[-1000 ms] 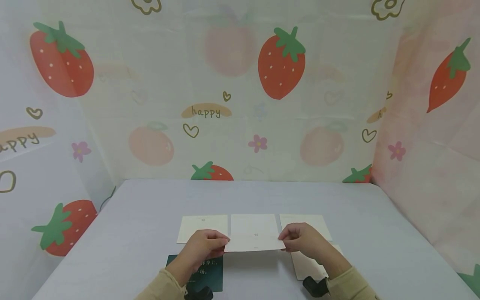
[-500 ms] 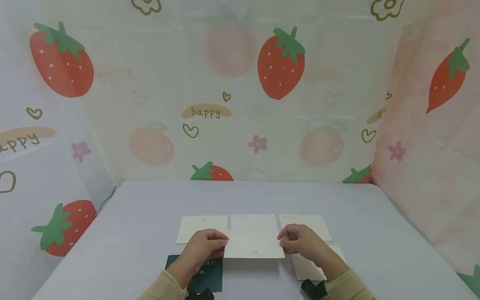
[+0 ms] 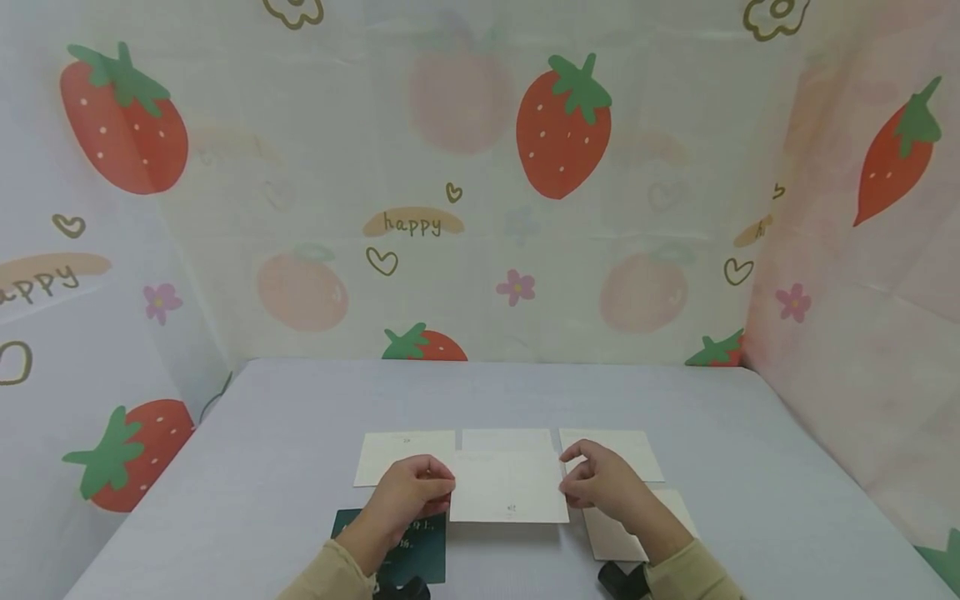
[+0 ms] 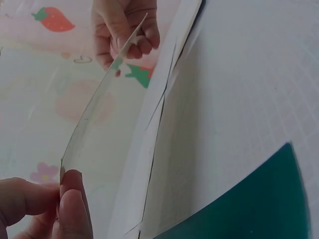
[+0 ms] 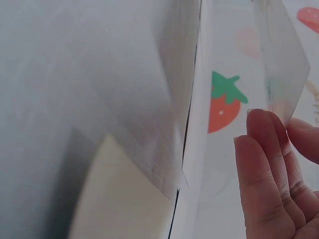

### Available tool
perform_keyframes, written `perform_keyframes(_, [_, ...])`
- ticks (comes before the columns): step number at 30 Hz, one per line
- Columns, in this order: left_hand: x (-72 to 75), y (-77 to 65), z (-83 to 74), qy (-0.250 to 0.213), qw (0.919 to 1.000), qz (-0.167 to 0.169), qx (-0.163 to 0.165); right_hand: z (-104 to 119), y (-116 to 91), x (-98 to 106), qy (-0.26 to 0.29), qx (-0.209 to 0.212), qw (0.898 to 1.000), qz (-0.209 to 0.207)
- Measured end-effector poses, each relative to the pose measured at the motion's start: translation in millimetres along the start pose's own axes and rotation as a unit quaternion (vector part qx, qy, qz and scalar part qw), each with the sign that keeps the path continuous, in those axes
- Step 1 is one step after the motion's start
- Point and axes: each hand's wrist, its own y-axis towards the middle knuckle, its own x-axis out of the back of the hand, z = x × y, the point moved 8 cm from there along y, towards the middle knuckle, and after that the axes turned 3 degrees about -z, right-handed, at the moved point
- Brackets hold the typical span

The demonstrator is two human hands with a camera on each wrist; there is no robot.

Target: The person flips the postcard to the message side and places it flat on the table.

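A white card (image 3: pixel 510 479) with a tiny dark print near its lower edge is held up between both hands, above the table. My left hand (image 3: pixel 408 492) pinches its left edge with thumb and fingers. At the opposite edge, thumb and fingers of my right hand (image 3: pixel 609 483) pinch the card, the index finger lifted off. From the left wrist view the card (image 4: pixel 92 107) looks thin and slightly bowed. The right wrist view shows the card's corner (image 5: pixel 289 64) between thumb and fingertips. Behind it, a pale card (image 3: pixel 506 439) on the table is partly hidden.
Two more cream cards lie in the back row, one left (image 3: pixel 382 457) and one right (image 3: pixel 633 450). A dark green card (image 3: pixel 423 554) with white lettering is under my left forearm. Another cream card (image 3: pixel 611 533) lies by my right wrist. Printed curtains (image 3: pixel 675 208) enclose the white table (image 3: pixel 225 517).
The card's near edge has swung down toward me, so more of its face shows. My right index finger has lifted from the edge. The cards on the table have not moved.
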Motion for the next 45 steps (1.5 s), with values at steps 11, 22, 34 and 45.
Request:
perform_keyframes(11, [0.4,1.7,2.4,-0.008,0.9999,-0.006,0.004,-1.7,0.2,0.0,-0.002,-0.008,1.000,-0.005])
perform_keyframes(22, [1.5,2.8,4.0,0.056,0.9979,-0.033,0.000,0.2,-1.2,-3.3,-0.009,-0.011,1.000,-0.009])
perform_keyframes(34, [-1.9,-3.8,0.1,0.095,0.9952,-0.023,0.002,-0.8,-0.9,-2.7,-0.028,-0.017,0.999,-0.015])
perform_keyframes(45, [-1.1,-7.2,1.6,0.106,0.9943,0.001,0.017,-8.3,-1.6,-3.3,-0.041,-0.042,0.998,-0.019])
